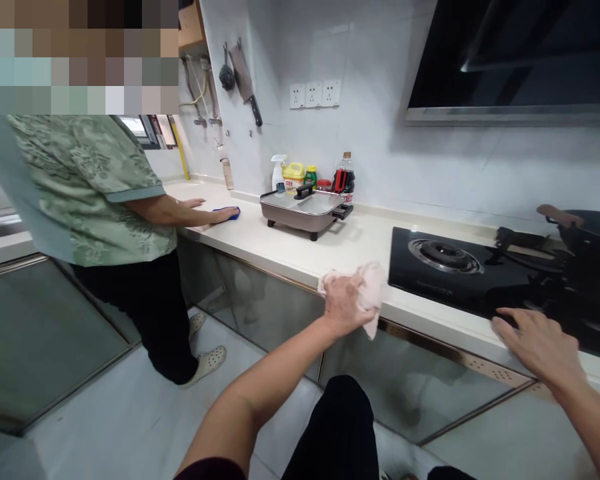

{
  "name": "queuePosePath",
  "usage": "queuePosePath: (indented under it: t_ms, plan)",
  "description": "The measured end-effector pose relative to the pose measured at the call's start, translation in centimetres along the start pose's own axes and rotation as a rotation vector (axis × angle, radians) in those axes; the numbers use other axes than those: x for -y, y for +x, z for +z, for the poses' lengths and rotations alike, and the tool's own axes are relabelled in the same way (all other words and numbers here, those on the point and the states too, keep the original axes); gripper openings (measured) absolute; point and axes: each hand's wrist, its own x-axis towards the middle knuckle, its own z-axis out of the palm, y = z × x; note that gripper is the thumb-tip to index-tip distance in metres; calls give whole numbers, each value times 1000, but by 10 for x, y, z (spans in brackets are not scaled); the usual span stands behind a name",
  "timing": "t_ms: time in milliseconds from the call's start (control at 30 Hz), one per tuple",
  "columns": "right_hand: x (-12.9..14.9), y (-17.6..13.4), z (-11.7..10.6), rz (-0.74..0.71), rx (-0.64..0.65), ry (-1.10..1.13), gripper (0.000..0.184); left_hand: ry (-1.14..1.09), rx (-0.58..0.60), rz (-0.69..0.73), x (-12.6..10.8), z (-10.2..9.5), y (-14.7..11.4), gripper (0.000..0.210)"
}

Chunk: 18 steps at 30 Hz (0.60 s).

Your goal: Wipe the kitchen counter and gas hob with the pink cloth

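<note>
My left hand [344,303] is closed around a pale pink cloth [371,285] at the front edge of the white countertop [290,257]. Part of the cloth hangs down below that edge. On the right, my right hand [543,343] is stretched out with its fingers apart, resting by the front edge of the black gas hob [440,263]; nothing is in it. An electric pan [303,212] with a glass lid stands on the counter beyond my left hand.
At left, a person in a green patterned shirt [95,180] presses a blue cloth [234,213] on the counter. Bottles, including a soy sauce bottle [344,180], stand behind the pan. A dark wok [593,247] sits on the hob's right side. A cleaver [245,80] hangs on the wall.
</note>
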Motion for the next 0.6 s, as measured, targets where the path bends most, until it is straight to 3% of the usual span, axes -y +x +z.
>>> queuePosePath:
  t_ms: [100,200,333,500,600]
  plan:
    - [-4,0,2,-10,-39,30,54,-54,87,84,-10,2,2,89]
    - [-6,0,1,-17,-40,36,53,-75,199,132,11,-13,6,96]
    - [-3,-1,-3,-22,-13,6,57,-19,289,104,68,-51,6,82]
    - [6,-4,-8,-9,10,-38,62,284,328,-122,151,-109,1,74]
    - [11,-5,-11,-4,10,-53,61,470,319,-255,190,-136,5,72]
